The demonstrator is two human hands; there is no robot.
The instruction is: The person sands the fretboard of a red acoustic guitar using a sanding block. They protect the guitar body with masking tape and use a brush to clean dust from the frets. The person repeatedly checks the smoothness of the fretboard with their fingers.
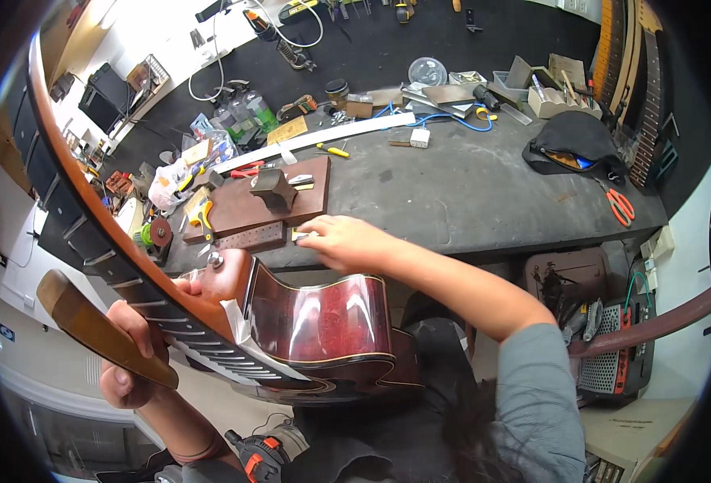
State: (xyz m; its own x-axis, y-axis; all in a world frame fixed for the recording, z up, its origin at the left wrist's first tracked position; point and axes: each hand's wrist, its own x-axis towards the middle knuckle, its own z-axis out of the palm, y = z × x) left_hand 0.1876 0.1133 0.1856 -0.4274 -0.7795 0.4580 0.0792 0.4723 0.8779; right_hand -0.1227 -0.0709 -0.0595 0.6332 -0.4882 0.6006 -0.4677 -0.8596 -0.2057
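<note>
In front of the bench [468, 209], find the guitar [323, 328]; expect stiffness, slippery gloss, easy scratching; support beneath the neck [102, 245]. With left hand [134, 328], grips wooden bar [78, 314]; with right hand [347, 243], cannot tell.

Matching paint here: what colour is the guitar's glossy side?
Dark red: the guitar's side, in the head view.

Dark workbench [468, 185], black panel [387, 60] behind, white wall [693, 233] at right, pale floor [222, 392]

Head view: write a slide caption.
Left hand holding a brown wooden piece beside the neck of a red guitar, right hand at the near edge of a cluttered workbench.
</note>
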